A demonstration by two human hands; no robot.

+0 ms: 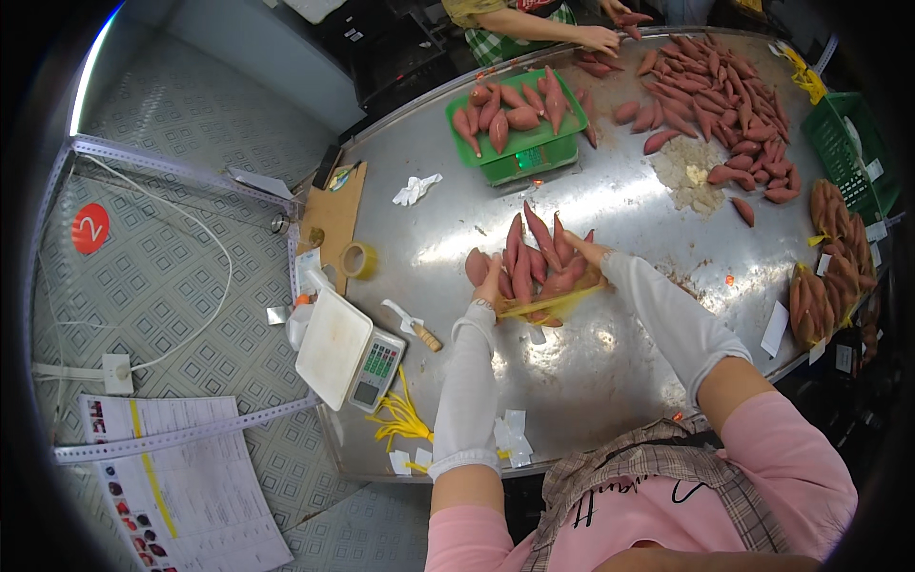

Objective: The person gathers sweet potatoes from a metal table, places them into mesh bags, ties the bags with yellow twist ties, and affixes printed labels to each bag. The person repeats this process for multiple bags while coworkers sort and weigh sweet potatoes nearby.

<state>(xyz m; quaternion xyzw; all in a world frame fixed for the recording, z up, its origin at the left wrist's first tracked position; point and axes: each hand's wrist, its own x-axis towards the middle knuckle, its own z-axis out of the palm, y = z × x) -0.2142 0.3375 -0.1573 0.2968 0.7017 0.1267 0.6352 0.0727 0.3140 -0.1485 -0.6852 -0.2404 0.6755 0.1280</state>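
Note:
Several red-skinned sweet potatoes [522, 270] lie bunched on the steel table, partly inside a yellow mesh net bag [554, 306]. My left hand [489, 286] presses against the near left side of the bunch, at the net's edge. On the opposite side, my right hand [587, 252] reaches over the sweet potatoes, its fingers against them and the net. Some fingertips are hidden behind the roots. Beyond the bunch, a green tray [516, 145] of sweet potatoes rests on a green scale [532, 161] with a lit display.
A white scale [334, 339], a wooden-handled knife [427, 337], a tape roll [358, 260] and yellow nets [400, 417] lie left. At right are a sweet potato pile [722, 93], netted bundles [811, 307] and a green basket [843, 136]. A co-worker's hand [599, 40] is across the table.

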